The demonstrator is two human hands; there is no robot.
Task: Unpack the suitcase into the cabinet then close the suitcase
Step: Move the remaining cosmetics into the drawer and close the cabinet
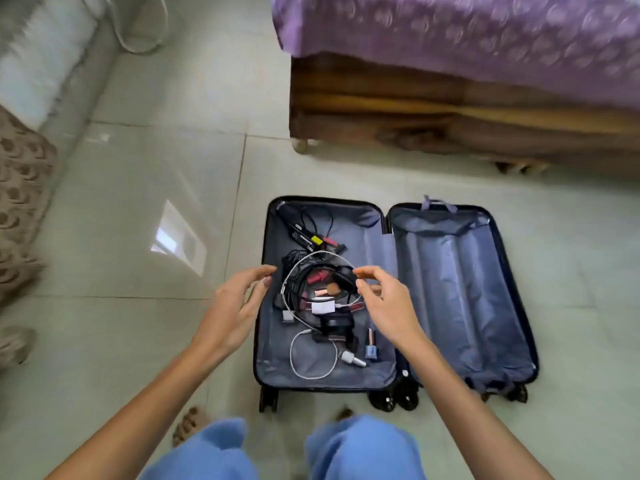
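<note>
A tiled floor [138,202] seen from above. A wooden bed [433,112] with a purple cover lies beyond, and a pale grey sofa [52,64] is at the far left. Nothing lies between the person and the suitcase.

Both hands hover over the left half. The left hand [239,303] is open, its fingers loosely spread and holding nothing. The right hand [384,303] has thumb and forefinger close together by a white cable [325,252]. Whether they pinch it cannot be told.

The suitcase [450,289] lies open flat on the floor, just ahead of the person's blue trousers [360,452]. Its long axis runs away from the person towards the bed, with its wheels [394,400] at the near end. The left half holds tangled black cords [301,282] and small cosmetics.
</note>
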